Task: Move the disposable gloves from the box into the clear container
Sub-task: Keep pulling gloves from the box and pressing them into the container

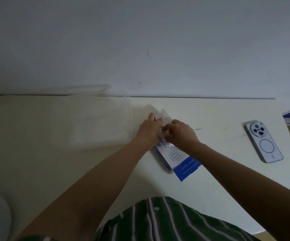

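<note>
Both hands meeting at the far end of a blue-and-white glove box (pixel 174 156), lying flat and slantwise on the pale counter (pixel 210 180). Left hand (pixel 150 128) curled over the box's far left edge, fingers bent around a clear, thin-walled container (pixel 162 115) poking up just behind the knuckles. Right hand (pixel 180 132) pressed close against the left, fingertips drawn together in a pinch on something pale and filmy at the box's opening; too blurred to tell whether a glove or a flap. Near end of the box open, a blue flap (pixel 187 168) folded out toward the body. Glove outline printed on the box's white face. Off to the left, a large translucent plastic bin (pixel 92 119) against the wall, well apart from the hands. To the right, a smartphone (pixel 264 141) face-down, round camera cluster and ring mark up, well apart from the box. Green striped shirt (pixel 166 221) at the bottom edge.
</note>
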Demonstrator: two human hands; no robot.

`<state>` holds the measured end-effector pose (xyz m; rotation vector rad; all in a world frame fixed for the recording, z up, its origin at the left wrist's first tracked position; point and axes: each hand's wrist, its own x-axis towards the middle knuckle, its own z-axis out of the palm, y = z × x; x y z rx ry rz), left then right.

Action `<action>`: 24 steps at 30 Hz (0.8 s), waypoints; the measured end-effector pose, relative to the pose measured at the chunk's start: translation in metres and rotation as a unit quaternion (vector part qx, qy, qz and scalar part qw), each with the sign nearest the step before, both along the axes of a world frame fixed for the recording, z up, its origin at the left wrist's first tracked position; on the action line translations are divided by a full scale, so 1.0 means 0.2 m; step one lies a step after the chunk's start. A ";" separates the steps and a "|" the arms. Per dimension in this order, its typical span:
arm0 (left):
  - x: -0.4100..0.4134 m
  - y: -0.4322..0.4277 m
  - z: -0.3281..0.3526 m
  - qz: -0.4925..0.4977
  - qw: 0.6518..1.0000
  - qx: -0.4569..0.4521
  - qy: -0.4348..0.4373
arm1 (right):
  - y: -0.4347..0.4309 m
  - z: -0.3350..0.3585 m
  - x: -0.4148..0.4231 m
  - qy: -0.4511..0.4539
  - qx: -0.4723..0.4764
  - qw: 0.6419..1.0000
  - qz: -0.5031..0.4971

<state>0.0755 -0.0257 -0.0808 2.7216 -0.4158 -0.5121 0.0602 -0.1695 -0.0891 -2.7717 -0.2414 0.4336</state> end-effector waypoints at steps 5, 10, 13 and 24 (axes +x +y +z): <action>-0.01 -0.03 0.00 0.014 0.997 -0.030 -0.072 | 0.01 -0.02 0.04 0.007 -0.042 0.997 -0.065; -0.02 -0.06 0.01 -0.003 0.998 -0.003 -0.067 | 0.00 -0.03 0.07 0.015 0.085 0.986 -0.144; -0.01 -0.06 0.01 -0.006 0.998 0.018 -0.061 | -0.02 0.01 0.09 0.005 0.205 0.968 -0.147; 0.01 -0.04 0.01 0.007 0.998 0.007 -0.058 | -0.10 0.04 0.05 0.006 0.273 0.951 -0.145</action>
